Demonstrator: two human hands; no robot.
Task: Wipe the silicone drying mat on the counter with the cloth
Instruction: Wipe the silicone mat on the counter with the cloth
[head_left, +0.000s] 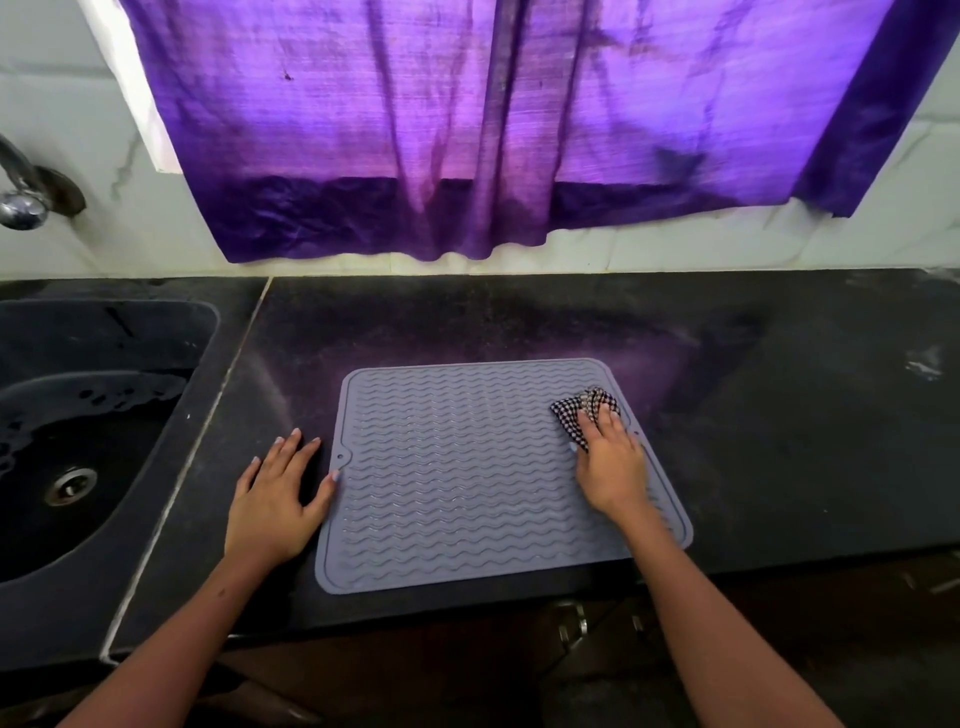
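A dark, speckled stone worktop (519, 322) is seen from above, its surface dulled by a faint dusty haze around the middle. A grey silicone drying mat (467, 478) with wavy raised ridges is laid flat near the worktop's front edge, roughly midway along it, its front edge almost level with the worktop's front edge. A black-and-white checked cloth (584, 405) is bunched on the mat's far right part and is grasped and pressed down by the right hand (610, 465), whose grip is closed around the cloth's near side. The left hand (275, 499) is laid flat on the worktop just beside the mat's left edge, fingers spread and straight, its grip released; the thumb tip is touching the mat's rim near a small notch.

At the worktop's left end a black sink (88, 415) is sunk, with water drops on its walls and a metal drain (70, 486) at its bottom. A chrome tap (23, 192) is fixed to the pale marbled wall tiles (62, 104) above it. Behind the worktop's back edge a purple curtain (493, 119) is hung, lit from behind. Metal cupboard handles (571, 626) are glimpsed below the front edge.
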